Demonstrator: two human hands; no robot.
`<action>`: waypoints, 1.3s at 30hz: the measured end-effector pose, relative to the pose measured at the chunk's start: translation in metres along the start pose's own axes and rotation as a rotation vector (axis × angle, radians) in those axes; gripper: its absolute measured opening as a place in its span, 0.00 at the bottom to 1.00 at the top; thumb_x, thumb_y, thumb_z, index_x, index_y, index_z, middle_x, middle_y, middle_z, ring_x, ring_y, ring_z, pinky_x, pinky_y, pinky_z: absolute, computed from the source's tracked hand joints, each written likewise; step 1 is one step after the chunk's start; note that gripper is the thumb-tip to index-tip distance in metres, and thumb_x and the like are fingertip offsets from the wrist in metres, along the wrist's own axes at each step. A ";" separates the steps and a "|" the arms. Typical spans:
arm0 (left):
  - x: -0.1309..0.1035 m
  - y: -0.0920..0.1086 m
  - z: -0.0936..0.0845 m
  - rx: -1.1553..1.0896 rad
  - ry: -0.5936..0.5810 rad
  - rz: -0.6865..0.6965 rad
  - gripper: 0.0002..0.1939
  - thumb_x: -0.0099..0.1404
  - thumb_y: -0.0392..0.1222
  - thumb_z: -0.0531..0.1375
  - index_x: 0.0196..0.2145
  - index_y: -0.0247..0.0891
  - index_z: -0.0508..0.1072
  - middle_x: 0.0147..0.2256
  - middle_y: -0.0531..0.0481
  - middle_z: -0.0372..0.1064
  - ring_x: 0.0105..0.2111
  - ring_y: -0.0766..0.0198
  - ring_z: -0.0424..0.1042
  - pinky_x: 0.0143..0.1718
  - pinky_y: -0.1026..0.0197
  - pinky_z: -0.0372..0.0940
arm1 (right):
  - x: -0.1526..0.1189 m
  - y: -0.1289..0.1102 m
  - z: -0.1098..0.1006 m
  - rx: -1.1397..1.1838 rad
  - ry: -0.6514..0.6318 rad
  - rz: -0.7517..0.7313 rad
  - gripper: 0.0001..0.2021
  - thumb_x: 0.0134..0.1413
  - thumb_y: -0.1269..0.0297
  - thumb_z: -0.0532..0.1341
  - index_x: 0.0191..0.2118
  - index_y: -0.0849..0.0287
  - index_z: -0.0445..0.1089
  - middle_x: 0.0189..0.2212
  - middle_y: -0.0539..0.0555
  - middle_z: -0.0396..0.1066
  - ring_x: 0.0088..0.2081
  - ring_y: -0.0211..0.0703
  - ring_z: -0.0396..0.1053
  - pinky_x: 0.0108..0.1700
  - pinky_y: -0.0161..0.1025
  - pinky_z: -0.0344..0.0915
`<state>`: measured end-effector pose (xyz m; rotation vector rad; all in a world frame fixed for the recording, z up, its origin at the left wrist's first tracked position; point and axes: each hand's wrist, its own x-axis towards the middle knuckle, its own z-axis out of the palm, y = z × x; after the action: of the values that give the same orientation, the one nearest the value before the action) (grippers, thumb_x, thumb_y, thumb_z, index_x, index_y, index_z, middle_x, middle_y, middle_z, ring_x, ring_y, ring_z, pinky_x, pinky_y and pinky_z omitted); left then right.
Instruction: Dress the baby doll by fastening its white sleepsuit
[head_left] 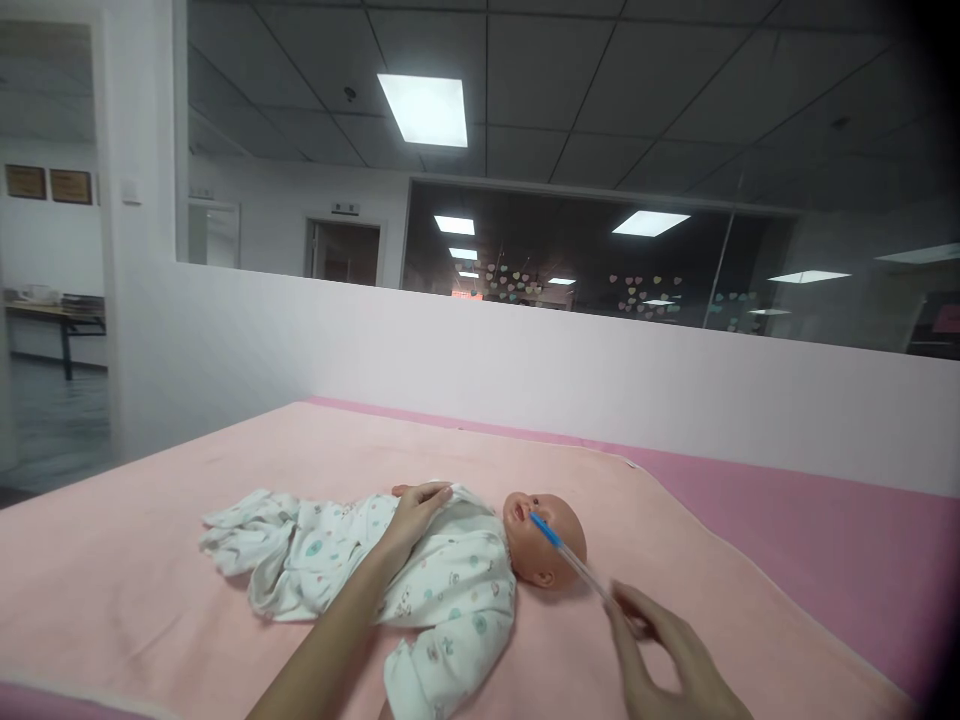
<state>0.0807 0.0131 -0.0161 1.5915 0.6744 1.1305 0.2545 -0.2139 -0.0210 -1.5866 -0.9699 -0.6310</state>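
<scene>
A baby doll [555, 535] lies on its back on the pink sheet, its head to the right, dressed in a white patterned outfit [450, 590]. On the doll's chest rests my left hand [417, 515], its fingers laid flat over the cloth. Low on the right, my right hand [652, 640] pinches the clear end of a thin stick with a blue tip [574, 562]. The blue tip is over the doll's face, close beside its mouth; whether it touches, I cannot tell. The doll's legs are hidden in the bunched trouser part at the left.
The pink sheet [300, 455] covers a wide padded surface with a darker pink border [780, 510]. Behind it runs a low white wall [525, 350] topped by a large window. At the far left, a doorway shows a table [56, 312] in another room.
</scene>
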 end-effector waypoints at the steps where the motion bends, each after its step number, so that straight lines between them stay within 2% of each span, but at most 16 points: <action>1: -0.001 0.000 0.000 -0.021 0.002 -0.013 0.21 0.53 0.53 0.58 0.38 0.33 0.74 0.41 0.44 0.72 0.42 0.56 0.68 0.44 0.59 0.60 | 0.011 -0.016 0.010 0.022 -0.063 -0.111 0.07 0.52 0.62 0.53 0.33 0.54 0.67 0.28 0.52 0.70 0.28 0.41 0.67 0.31 0.35 0.61; 2: -0.002 0.001 0.000 -0.040 0.002 -0.024 0.21 0.53 0.52 0.58 0.38 0.34 0.74 0.41 0.44 0.71 0.42 0.56 0.68 0.44 0.58 0.60 | 0.020 -0.030 0.023 0.049 -0.180 -0.225 0.08 0.54 0.65 0.51 0.31 0.54 0.68 0.27 0.51 0.70 0.28 0.39 0.67 0.30 0.34 0.60; 4: -0.003 0.002 0.001 -0.075 0.000 -0.034 0.21 0.52 0.52 0.59 0.39 0.33 0.74 0.41 0.43 0.71 0.42 0.56 0.68 0.45 0.58 0.60 | 0.035 -0.050 0.059 0.008 -0.402 -0.355 0.12 0.52 0.74 0.50 0.26 0.55 0.67 0.24 0.49 0.68 0.28 0.37 0.66 0.31 0.33 0.58; 8: -0.005 0.007 0.002 -0.077 -0.016 -0.009 0.21 0.53 0.52 0.59 0.39 0.33 0.74 0.37 0.44 0.73 0.39 0.57 0.69 0.42 0.58 0.61 | 0.049 -0.067 0.134 -0.274 -0.688 -0.417 0.12 0.46 0.83 0.51 0.28 0.59 0.66 0.26 0.52 0.68 0.29 0.38 0.66 0.28 0.32 0.55; 10: -0.006 0.007 0.003 -0.049 -0.022 0.009 0.20 0.53 0.52 0.59 0.36 0.33 0.75 0.35 0.45 0.73 0.37 0.57 0.69 0.40 0.59 0.61 | 0.051 -0.070 0.160 -0.322 -0.749 -0.413 0.11 0.46 0.84 0.53 0.30 0.61 0.66 0.28 0.54 0.68 0.28 0.38 0.66 0.27 0.31 0.55; 12: -0.005 0.007 0.003 -0.019 -0.030 0.017 0.20 0.53 0.53 0.58 0.34 0.33 0.76 0.33 0.46 0.73 0.36 0.58 0.69 0.38 0.60 0.61 | 0.052 -0.071 0.173 -0.327 -0.750 -0.395 0.10 0.48 0.83 0.53 0.34 0.64 0.66 0.30 0.57 0.68 0.29 0.39 0.67 0.27 0.32 0.57; 15: -0.005 0.005 0.003 0.003 -0.027 0.004 0.20 0.52 0.53 0.59 0.34 0.32 0.76 0.33 0.46 0.73 0.36 0.57 0.69 0.38 0.61 0.61 | 0.055 -0.069 0.177 -0.336 -0.760 -0.375 0.07 0.54 0.74 0.54 0.40 0.65 0.64 0.36 0.57 0.66 0.32 0.38 0.67 0.31 0.34 0.62; 18: -0.004 0.005 0.003 -0.016 -0.017 -0.007 0.21 0.52 0.53 0.59 0.37 0.33 0.75 0.36 0.45 0.73 0.38 0.57 0.69 0.38 0.60 0.61 | 0.061 -0.066 0.171 -0.340 -0.801 -0.382 0.11 0.57 0.62 0.54 0.43 0.62 0.63 0.40 0.54 0.65 0.37 0.37 0.66 0.38 0.38 0.65; 20: -0.004 0.005 0.002 -0.039 -0.024 -0.007 0.22 0.52 0.52 0.59 0.38 0.33 0.75 0.37 0.44 0.73 0.38 0.56 0.69 0.39 0.60 0.62 | 0.067 -0.065 0.168 -0.353 -0.832 -0.388 0.13 0.57 0.60 0.54 0.45 0.60 0.62 0.43 0.54 0.63 0.40 0.38 0.65 0.41 0.41 0.65; 23: -0.003 0.005 0.001 -0.086 -0.038 -0.016 0.22 0.52 0.52 0.59 0.39 0.33 0.74 0.36 0.44 0.73 0.39 0.56 0.69 0.40 0.59 0.62 | 0.075 -0.069 0.169 -0.386 -0.888 -0.387 0.14 0.56 0.60 0.54 0.46 0.61 0.62 0.43 0.55 0.63 0.41 0.40 0.65 0.41 0.42 0.65; 27: -0.001 0.004 0.001 -0.129 -0.023 -0.056 0.22 0.51 0.51 0.60 0.38 0.33 0.74 0.35 0.44 0.74 0.38 0.56 0.70 0.40 0.59 0.62 | 0.081 -0.083 0.177 -0.427 -0.971 -0.385 0.12 0.56 0.62 0.55 0.43 0.63 0.64 0.40 0.54 0.65 0.38 0.38 0.66 0.39 0.39 0.66; 31: -0.001 0.004 0.002 -0.155 -0.043 -0.063 0.20 0.52 0.50 0.60 0.38 0.33 0.75 0.34 0.44 0.74 0.38 0.57 0.70 0.41 0.59 0.61 | 0.075 -0.091 0.187 -0.439 -1.028 -0.406 0.06 0.54 0.70 0.56 0.38 0.65 0.67 0.36 0.55 0.68 0.36 0.38 0.68 0.35 0.36 0.66; 34: -0.001 0.003 0.001 -0.124 -0.012 -0.065 0.20 0.52 0.50 0.61 0.38 0.33 0.75 0.34 0.44 0.74 0.37 0.57 0.70 0.41 0.59 0.61 | 0.069 -0.088 0.191 -0.408 -1.049 -0.446 0.08 0.50 0.78 0.55 0.36 0.64 0.68 0.35 0.57 0.70 0.37 0.41 0.69 0.33 0.32 0.63; 36: -0.001 0.003 0.001 -0.093 0.012 -0.077 0.20 0.51 0.50 0.61 0.38 0.32 0.75 0.33 0.44 0.74 0.36 0.58 0.70 0.39 0.60 0.62 | 0.067 -0.083 0.193 -0.389 -1.050 -0.468 0.10 0.50 0.79 0.54 0.37 0.63 0.69 0.35 0.59 0.70 0.37 0.42 0.69 0.32 0.32 0.62; 39: -0.003 0.006 0.000 -0.091 -0.014 -0.073 0.20 0.52 0.50 0.60 0.38 0.33 0.75 0.34 0.44 0.74 0.37 0.57 0.70 0.38 0.60 0.62 | 0.071 -0.075 0.192 -0.370 -1.056 -0.495 0.10 0.48 0.77 0.55 0.37 0.63 0.70 0.35 0.61 0.70 0.37 0.44 0.69 0.32 0.32 0.61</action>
<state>0.0792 0.0084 -0.0117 1.4850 0.6574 1.0804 0.2095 -0.0068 0.0306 -2.0537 -2.1670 -0.2580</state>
